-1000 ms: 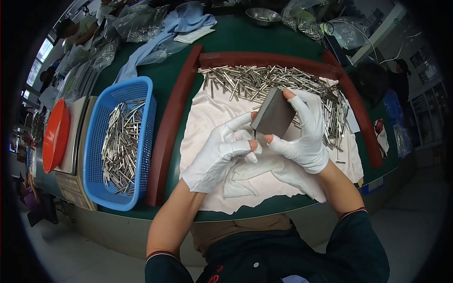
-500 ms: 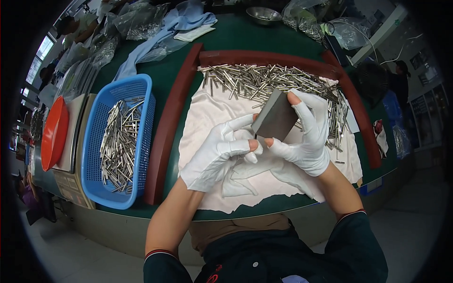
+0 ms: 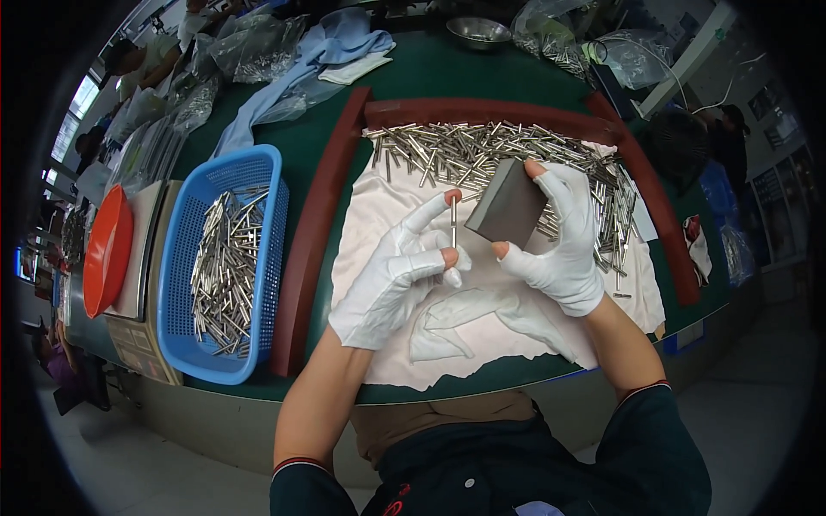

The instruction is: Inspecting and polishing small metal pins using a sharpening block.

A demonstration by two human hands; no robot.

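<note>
Both hands wear white gloves with some bare fingertips. My left hand (image 3: 400, 271) pinches a thin shiny metal pin (image 3: 453, 222) upright between forefinger and thumb. Close to its right, my right hand (image 3: 564, 245) grips a dark grey rectangular block (image 3: 509, 206) by its edges, tilted; pin and block are apart. Beneath both hands a pale pink cloth (image 3: 370, 232) covers the work area, with a crumpled white cloth (image 3: 490, 318) on it. Behind the block lies a heap of similar metal pins (image 3: 430, 150), spreading along the back and right of the cloth.
A dark red frame (image 3: 320, 232) borders the cloth on the left, back and right. At left stand a blue basket (image 3: 172, 284) holding many pins and a red-orange dish (image 3: 107, 249). A metal bowl (image 3: 478, 33), blue cloth (image 3: 331, 52) and plastic bags (image 3: 258, 52) lie at the back.
The block and my left hand have drawn apart. The pin, mostly hidden behind the block before, now shows in full in my left fingers. The view has shifted slightly.
</note>
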